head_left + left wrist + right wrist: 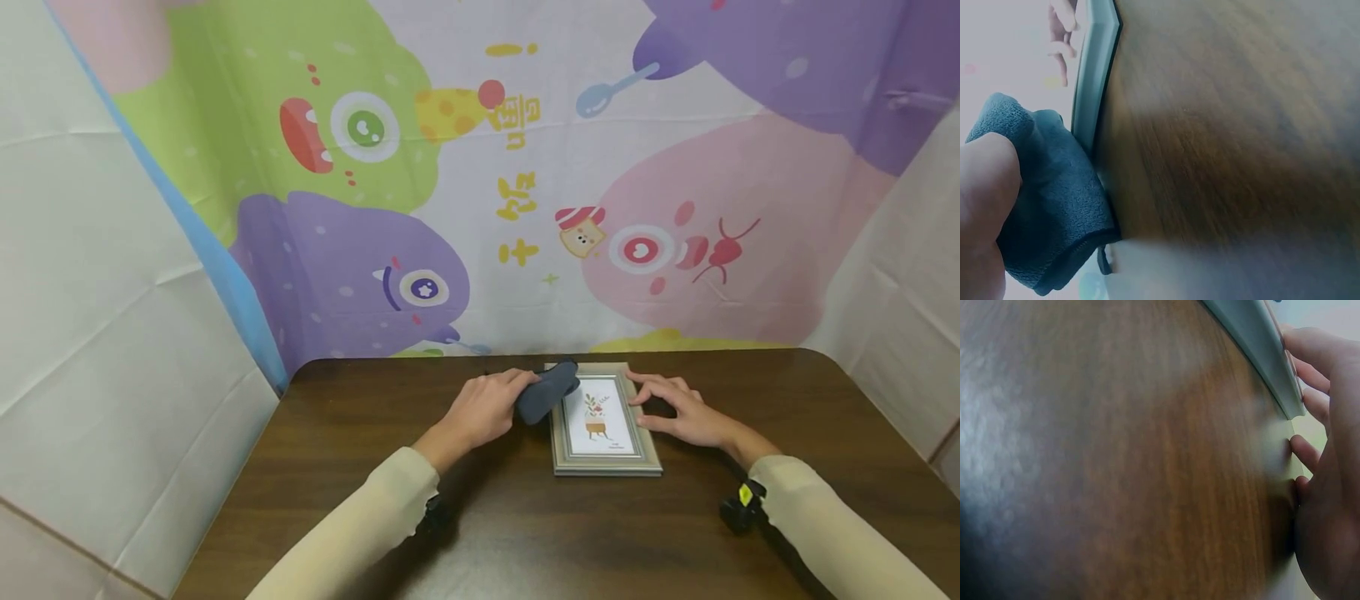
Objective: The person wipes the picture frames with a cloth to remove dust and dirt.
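Observation:
A picture frame (606, 467) with a pale gold-green border lies flat on the table, showing a drawing of a potted plant. My left hand (487, 406) holds a folded dark grey cloth (546, 393) against the frame's upper left border. In the left wrist view the cloth (1060, 200) looks fuzzy, with a small loop at its corner; the thumb (985, 187) lies on it. My right hand (686, 412) touches the frame's right border with its thumb and fingertips. From the right wrist, several fingers (1316, 403) reach the frame's side, while others rest near the tabletop.
The brown wooden table (525, 542) ends at a back edge just beyond the frame. Behind it hangs a cartoon-printed curtain (517, 308), and pale panels (97, 275) stand at both sides. A small black device (738, 512) is strapped to the right wrist.

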Demonstrator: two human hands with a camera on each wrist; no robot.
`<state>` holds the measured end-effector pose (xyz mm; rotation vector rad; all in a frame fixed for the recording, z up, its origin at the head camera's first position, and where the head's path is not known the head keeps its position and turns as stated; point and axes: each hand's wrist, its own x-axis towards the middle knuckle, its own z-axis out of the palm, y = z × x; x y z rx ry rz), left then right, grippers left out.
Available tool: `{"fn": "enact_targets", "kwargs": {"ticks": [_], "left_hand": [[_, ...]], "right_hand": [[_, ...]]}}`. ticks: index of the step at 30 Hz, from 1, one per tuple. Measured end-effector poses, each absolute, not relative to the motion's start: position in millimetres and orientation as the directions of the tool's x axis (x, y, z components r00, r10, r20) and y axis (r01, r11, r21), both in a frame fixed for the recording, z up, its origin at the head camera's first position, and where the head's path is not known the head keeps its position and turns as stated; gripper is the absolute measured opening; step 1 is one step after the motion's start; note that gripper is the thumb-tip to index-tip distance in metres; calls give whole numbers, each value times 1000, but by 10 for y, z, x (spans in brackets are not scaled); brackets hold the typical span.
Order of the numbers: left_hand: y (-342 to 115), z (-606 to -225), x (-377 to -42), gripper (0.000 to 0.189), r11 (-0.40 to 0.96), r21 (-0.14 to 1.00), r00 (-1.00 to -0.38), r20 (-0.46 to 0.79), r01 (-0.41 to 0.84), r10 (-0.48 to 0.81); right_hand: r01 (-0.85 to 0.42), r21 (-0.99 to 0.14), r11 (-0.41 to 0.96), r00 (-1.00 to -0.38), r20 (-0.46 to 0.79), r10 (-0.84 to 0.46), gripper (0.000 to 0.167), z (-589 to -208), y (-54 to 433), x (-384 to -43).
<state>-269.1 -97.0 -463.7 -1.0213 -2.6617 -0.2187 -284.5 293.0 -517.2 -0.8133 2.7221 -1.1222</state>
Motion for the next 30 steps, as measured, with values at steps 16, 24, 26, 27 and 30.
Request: {"fn": "enact_targets", "kwargs": {"ticks": [16, 24, 26, 27, 30], "left_hand": [[-1014, -4558, -2328, 46, 620, -49, -557, 388, 783, 734], [-1012, -4585, -2135, 45, 532, -107, -459, 382, 840, 802], [-1013, -4596, -2088, 45, 510, -114, -443, 360, 853, 821], [-1010, -4600, -2068, 46, 499, -116, -437, 345, 859, 831], [-1005, -4640, -2030, 48, 468, -129, -419, 288, 874, 861]], "right_hand": [[-477, -669, 571, -840, 155, -520, 16, -5158, 2927, -2830], [-474, -677, 563, -839, 153, -522, 18, -5153, 2926, -2821], [-475, -677, 562, -838, 152, -525, 18, -5158, 2925, -2825], [-475, -677, 562, -838, 152, -525, 18, -5160, 2925, -2827], [-469, -677, 568, -841, 146, -520, 19, -5165, 2927, -2832]]}}
